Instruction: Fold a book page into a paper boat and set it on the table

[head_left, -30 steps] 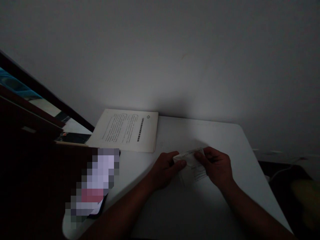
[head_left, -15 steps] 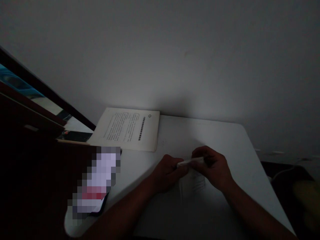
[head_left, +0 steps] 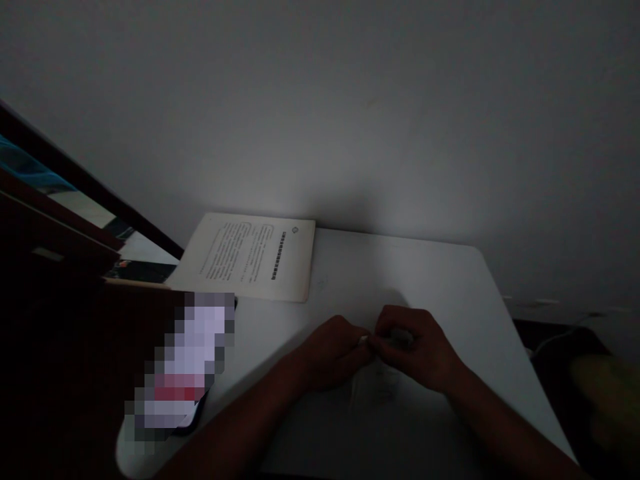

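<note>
Over the white table, my left hand point(head_left: 335, 353) is closed, thumb and fingers pinching a small white strip point(head_left: 363, 340). Only a short end of this strip shows between the fingertips. My right hand point(head_left: 420, 347) meets it from the right, fingertips pinched together at the same spot. A pale, see-through piece point(head_left: 401, 337) shows inside the curl of the right fingers; whether it belongs to the strip I cannot tell. Below the hands a faint, clear sheet-like shape point(head_left: 377, 390) with blurred marks shows against the dim tabletop.
An open printed booklet point(head_left: 245, 257) lies at the table's back left, by the wall. A phone point(head_left: 187, 367) with a lit, blurred-out screen rests near the left edge. The white table point(head_left: 400, 267) ends on the right beside dark items and a cable.
My right hand has shifted left and slightly down, its fingertips now against my left hand's. The white strip, earlier showing lengthwise between the hands, is now mostly covered. The view has shifted slightly.
</note>
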`<state>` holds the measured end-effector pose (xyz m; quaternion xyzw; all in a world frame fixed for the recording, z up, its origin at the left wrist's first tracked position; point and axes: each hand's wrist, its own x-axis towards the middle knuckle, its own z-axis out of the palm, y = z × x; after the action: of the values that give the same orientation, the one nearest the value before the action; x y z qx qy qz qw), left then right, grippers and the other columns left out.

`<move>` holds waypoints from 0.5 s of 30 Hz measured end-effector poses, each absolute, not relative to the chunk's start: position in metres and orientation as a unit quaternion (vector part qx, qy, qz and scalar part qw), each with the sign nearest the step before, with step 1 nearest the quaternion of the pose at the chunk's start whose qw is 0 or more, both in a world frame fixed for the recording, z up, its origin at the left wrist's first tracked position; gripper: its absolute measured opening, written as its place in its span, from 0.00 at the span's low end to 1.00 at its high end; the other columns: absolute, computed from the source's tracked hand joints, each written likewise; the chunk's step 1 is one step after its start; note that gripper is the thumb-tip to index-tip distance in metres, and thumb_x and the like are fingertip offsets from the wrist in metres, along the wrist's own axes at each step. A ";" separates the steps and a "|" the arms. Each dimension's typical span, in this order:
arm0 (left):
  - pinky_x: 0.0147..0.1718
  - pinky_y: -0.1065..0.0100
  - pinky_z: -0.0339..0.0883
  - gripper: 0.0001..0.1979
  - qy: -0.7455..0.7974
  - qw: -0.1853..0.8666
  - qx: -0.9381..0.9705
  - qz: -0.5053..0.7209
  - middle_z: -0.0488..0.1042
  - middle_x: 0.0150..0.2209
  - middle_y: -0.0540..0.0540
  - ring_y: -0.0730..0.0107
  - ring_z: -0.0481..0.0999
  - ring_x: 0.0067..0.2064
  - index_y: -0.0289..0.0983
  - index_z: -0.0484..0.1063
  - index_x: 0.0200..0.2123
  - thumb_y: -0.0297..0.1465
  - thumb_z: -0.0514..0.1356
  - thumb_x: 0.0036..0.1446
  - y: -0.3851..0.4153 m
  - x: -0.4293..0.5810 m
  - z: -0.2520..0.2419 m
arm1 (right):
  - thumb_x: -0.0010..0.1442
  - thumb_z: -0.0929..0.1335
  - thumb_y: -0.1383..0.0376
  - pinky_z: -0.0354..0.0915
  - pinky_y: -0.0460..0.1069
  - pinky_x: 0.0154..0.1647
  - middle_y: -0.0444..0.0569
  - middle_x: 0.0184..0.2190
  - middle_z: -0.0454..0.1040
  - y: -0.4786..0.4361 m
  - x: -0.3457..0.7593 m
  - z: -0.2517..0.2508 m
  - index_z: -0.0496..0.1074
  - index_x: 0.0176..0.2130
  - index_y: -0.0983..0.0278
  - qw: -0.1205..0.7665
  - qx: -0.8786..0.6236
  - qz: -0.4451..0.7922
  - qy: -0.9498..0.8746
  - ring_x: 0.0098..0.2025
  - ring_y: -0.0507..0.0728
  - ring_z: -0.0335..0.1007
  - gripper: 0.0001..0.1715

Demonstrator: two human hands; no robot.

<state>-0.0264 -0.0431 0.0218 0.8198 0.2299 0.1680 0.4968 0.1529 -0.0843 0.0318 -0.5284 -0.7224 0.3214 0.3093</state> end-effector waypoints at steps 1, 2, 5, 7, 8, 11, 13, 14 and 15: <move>0.20 0.75 0.49 0.17 0.229 0.485 0.827 0.170 0.55 0.17 0.54 0.78 0.58 0.20 0.36 0.59 0.20 0.34 0.47 0.61 -0.043 -0.026 0.021 | 0.54 0.68 0.62 0.58 0.45 0.25 0.41 0.21 0.67 -0.085 0.152 0.032 0.67 0.23 0.63 0.313 -0.531 0.325 -0.717 0.24 0.50 0.62 0.10; 0.20 0.75 0.49 0.17 0.231 0.474 0.832 0.172 0.55 0.17 0.55 0.78 0.58 0.20 0.36 0.59 0.20 0.33 0.47 0.61 -0.043 -0.026 0.021 | 0.54 0.68 0.62 0.58 0.45 0.25 0.41 0.21 0.67 -0.085 0.151 0.032 0.66 0.23 0.63 0.316 -0.533 0.329 -0.713 0.24 0.50 0.62 0.11; 0.21 0.76 0.50 0.18 0.228 0.457 0.842 0.170 0.56 0.18 0.55 0.79 0.59 0.20 0.35 0.59 0.21 0.34 0.47 0.62 -0.042 -0.026 0.020 | 0.54 0.68 0.63 0.58 0.45 0.26 0.42 0.21 0.67 -0.085 0.149 0.033 0.66 0.22 0.63 0.320 -0.536 0.334 -0.706 0.24 0.50 0.62 0.11; 0.21 0.76 0.50 0.18 0.219 0.457 0.846 0.166 0.55 0.18 0.55 0.79 0.58 0.21 0.35 0.58 0.21 0.35 0.46 0.62 -0.042 -0.025 0.020 | 0.53 0.68 0.64 0.58 0.45 0.26 0.42 0.21 0.67 -0.084 0.149 0.034 0.66 0.23 0.63 0.321 -0.538 0.334 -0.704 0.24 0.50 0.62 0.10; 0.21 0.76 0.49 0.18 0.217 0.459 0.846 0.164 0.54 0.18 0.55 0.79 0.58 0.21 0.35 0.57 0.21 0.35 0.46 0.62 -0.042 -0.025 0.020 | 0.52 0.68 0.65 0.58 0.45 0.26 0.42 0.21 0.67 -0.084 0.150 0.034 0.66 0.23 0.63 0.322 -0.537 0.336 -0.703 0.24 0.50 0.62 0.09; 0.21 0.76 0.48 0.18 0.223 0.478 0.833 0.167 0.52 0.18 0.56 0.80 0.56 0.21 0.35 0.55 0.20 0.36 0.46 0.62 -0.043 -0.024 0.021 | 0.51 0.68 0.67 0.58 0.45 0.25 0.42 0.21 0.67 -0.083 0.150 0.035 0.67 0.23 0.64 0.325 -0.532 0.352 -0.698 0.24 0.49 0.62 0.07; 0.21 0.76 0.48 0.19 0.235 0.487 0.824 0.172 0.51 0.18 0.56 0.80 0.55 0.20 0.36 0.54 0.20 0.37 0.46 0.62 -0.044 -0.024 0.021 | 0.51 0.67 0.67 0.58 0.44 0.25 0.41 0.21 0.68 -0.083 0.151 0.036 0.67 0.23 0.64 0.327 -0.530 0.360 -0.695 0.24 0.49 0.62 0.06; 0.21 0.76 0.48 0.19 0.241 0.489 0.821 0.171 0.51 0.18 0.56 0.80 0.56 0.21 0.36 0.54 0.20 0.37 0.46 0.62 -0.045 -0.024 0.021 | 0.51 0.67 0.68 0.58 0.44 0.25 0.41 0.20 0.68 -0.083 0.151 0.036 0.68 0.23 0.64 0.326 -0.530 0.362 -0.694 0.24 0.49 0.62 0.06; 0.21 0.76 0.48 0.18 0.245 0.493 0.818 0.168 0.51 0.18 0.56 0.80 0.56 0.21 0.36 0.55 0.20 0.37 0.46 0.61 -0.045 -0.024 0.021 | 0.51 0.67 0.68 0.58 0.44 0.25 0.41 0.20 0.68 -0.082 0.151 0.036 0.68 0.23 0.63 0.325 -0.531 0.362 -0.694 0.24 0.49 0.62 0.05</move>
<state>-0.0244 -0.0449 0.0209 0.8181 0.2448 0.1679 0.4925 0.1508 -0.0823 0.0358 -0.5306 -0.6942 0.3622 0.3248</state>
